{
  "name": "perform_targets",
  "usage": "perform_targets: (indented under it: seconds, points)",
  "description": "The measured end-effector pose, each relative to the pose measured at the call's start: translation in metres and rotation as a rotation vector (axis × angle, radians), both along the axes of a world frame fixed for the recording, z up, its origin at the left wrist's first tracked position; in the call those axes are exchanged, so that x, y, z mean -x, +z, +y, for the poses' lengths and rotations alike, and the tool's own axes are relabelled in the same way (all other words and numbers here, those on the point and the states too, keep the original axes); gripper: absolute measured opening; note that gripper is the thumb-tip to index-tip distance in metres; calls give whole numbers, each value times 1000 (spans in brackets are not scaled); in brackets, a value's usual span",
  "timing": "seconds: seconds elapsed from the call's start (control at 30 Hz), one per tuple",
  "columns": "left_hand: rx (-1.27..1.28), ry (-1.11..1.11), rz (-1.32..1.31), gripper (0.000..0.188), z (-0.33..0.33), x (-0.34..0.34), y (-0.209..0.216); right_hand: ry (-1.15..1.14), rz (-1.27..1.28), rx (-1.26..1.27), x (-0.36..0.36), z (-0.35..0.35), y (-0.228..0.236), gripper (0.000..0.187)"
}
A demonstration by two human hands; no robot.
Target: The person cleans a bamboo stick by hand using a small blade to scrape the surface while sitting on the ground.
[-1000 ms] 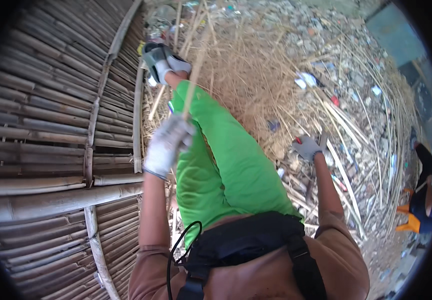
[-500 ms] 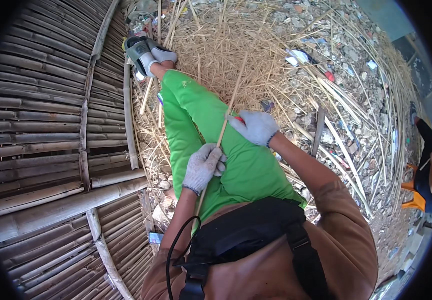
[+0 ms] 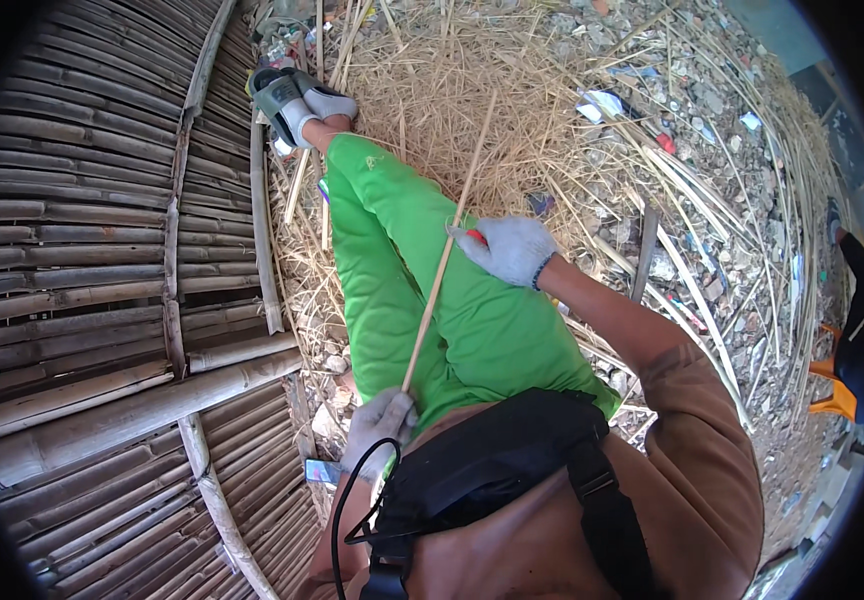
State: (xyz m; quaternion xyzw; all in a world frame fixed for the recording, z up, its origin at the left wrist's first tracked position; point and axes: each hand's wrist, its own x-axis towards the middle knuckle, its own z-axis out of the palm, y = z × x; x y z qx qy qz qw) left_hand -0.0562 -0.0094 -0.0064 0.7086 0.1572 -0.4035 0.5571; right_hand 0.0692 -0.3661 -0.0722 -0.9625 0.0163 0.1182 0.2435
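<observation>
A thin, pale bamboo strip [image 3: 439, 285] slants over my green trousers [image 3: 382, 250], its far end above the straw. My left hand [image 3: 379, 425], in a white knit glove, is closed round the strip's near part, close to my waist. My gloved right hand [image 3: 509, 250] rests above my thigh, closed on a small tool with a red handle [image 3: 476, 237]; most of the tool is hidden by the fingers. The fingertips and tool meet the strip about midway, where a thin curl of shaving [image 3: 462, 217] shows.
A bamboo slat wall [image 3: 72, 250] runs along my left. Straw-like shavings [image 3: 422, 110] cover the ground ahead. Rubble and long split strips [image 3: 697, 280] lie on the right. A phone-like object [image 3: 323, 471] is beside my left forearm. Another person sits by an orange chair [image 3: 832, 388] at far right.
My left hand has drawn back toward my waist, and the strip has slid nearer with it. The right hand has stayed nearly in place.
</observation>
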Motion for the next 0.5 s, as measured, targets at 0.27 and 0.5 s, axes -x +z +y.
perform_targets:
  seconds: [0.27, 0.5]
  points:
    - [-324, -430, -891, 37, -92, -122, -47, -27, -4, -11, -5, -1, -7, 78]
    - [-492, -512, -1097, 22, -87, -104, -33, -60, -59, -17, 4, 8, -14, 73]
